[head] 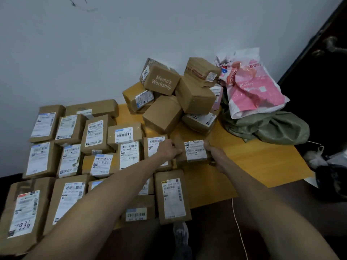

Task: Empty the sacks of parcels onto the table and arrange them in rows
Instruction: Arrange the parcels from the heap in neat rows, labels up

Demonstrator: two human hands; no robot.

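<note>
1. A small brown cardboard parcel point(194, 150) with a white shipping label sits between the two hands, label up. It is low over or on the yellow wooden bench point(253, 162); contact cannot be told.
2. The left hand point(168, 150) grips the parcel's left edge with curled fingers. The right hand point(212, 150) clasps its right edge.
3. The parcel is just right of the rows of flat brown labelled parcels point(71, 152) and just in front of a heap of brown cardboard boxes point(178, 94).
4. The left forearm covers several parcels in the rows, and the near-left ones are cut off by the frame. Most label print is too blurred to read. The right hand's fingertips are hidden behind the parcel.
5. At the far right of the bench lie a crumpled pink-and-white plastic mailer bag point(251, 87) and a slumped olive-green sack point(266, 128) beneath it.
6. The bench stands against a pale grey wall point(93, 44). A dark door point(328, 53) is at the right, with dark floor below.
</note>
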